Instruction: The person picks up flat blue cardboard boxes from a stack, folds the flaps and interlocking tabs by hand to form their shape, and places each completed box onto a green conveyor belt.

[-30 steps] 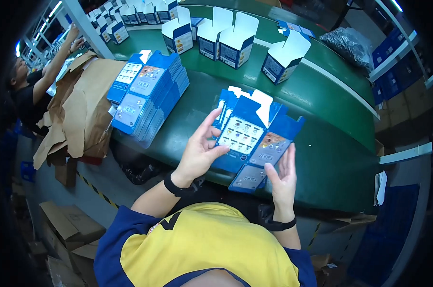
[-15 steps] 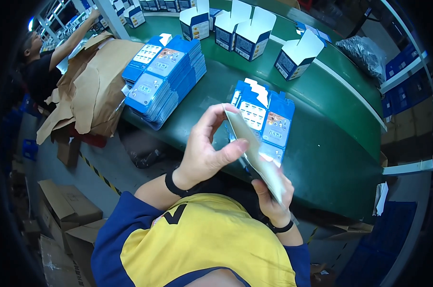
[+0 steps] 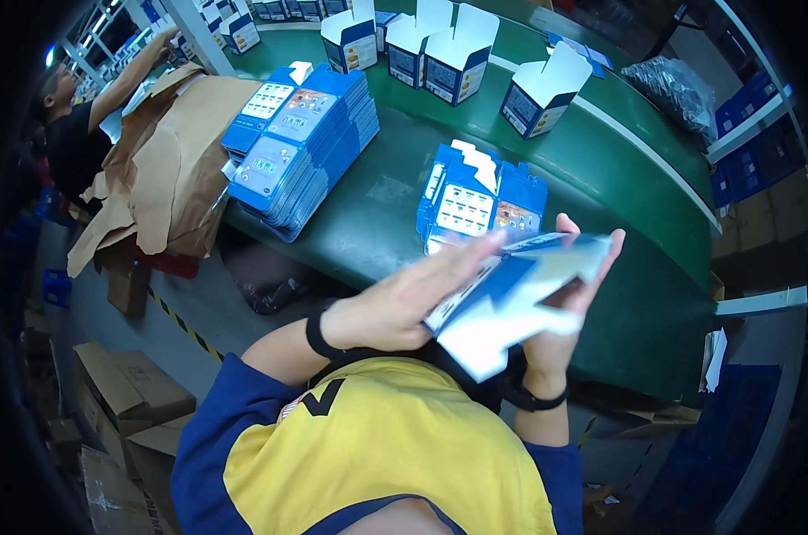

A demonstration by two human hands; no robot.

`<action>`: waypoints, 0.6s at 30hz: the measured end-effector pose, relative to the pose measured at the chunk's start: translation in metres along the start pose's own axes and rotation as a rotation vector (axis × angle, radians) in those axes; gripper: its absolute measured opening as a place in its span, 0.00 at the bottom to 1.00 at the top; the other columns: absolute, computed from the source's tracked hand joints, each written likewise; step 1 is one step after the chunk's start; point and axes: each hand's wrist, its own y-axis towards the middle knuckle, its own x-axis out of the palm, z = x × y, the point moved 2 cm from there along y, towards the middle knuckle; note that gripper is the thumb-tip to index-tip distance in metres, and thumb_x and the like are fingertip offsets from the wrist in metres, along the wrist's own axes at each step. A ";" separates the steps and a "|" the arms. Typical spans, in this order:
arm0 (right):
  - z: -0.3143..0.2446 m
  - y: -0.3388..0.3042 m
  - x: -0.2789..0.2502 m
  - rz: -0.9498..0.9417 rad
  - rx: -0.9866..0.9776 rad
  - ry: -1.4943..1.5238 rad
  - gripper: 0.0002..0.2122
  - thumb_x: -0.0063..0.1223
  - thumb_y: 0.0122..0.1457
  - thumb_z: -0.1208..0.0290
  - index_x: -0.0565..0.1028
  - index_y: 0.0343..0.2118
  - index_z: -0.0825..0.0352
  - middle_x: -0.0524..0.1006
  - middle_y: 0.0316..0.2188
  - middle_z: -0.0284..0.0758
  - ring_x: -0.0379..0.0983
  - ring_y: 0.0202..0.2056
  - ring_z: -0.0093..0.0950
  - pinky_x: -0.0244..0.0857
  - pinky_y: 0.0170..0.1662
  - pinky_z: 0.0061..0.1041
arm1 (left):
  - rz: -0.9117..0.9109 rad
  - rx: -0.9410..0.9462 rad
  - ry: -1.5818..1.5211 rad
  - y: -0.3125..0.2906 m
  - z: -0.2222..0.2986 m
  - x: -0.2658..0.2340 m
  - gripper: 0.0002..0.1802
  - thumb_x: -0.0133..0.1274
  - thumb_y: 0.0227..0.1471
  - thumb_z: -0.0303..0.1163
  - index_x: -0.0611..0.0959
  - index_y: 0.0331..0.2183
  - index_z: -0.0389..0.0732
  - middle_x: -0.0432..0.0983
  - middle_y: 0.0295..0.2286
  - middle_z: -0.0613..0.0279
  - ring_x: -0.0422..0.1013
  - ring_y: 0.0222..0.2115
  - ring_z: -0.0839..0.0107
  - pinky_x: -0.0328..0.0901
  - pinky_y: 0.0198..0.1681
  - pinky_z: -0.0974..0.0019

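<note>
The right hand (image 3: 556, 346) clasps a blue-and-white carton (image 3: 500, 285) at the green table (image 3: 636, 299); blur hides whether the left hand (image 3: 404, 303) grips or only braces it. Opening it out seems in hand; folding flaps next would call for squared walls.

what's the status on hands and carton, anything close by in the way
Left hand against carton, right hand holding its right side. Carton blurred, partly open, white inside showing. Flat cartons just beyond, on green table.
</note>
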 end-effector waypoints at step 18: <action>-0.024 -0.007 0.019 -0.066 0.023 0.686 0.40 0.62 0.49 0.65 0.50 0.61 0.68 0.61 0.56 0.43 0.59 0.56 0.33 0.47 0.60 0.32 | 0.171 0.150 0.118 0.002 0.008 0.004 0.34 0.64 0.35 0.25 0.75 0.47 0.59 0.57 0.49 0.46 0.62 0.47 0.44 0.61 0.49 0.53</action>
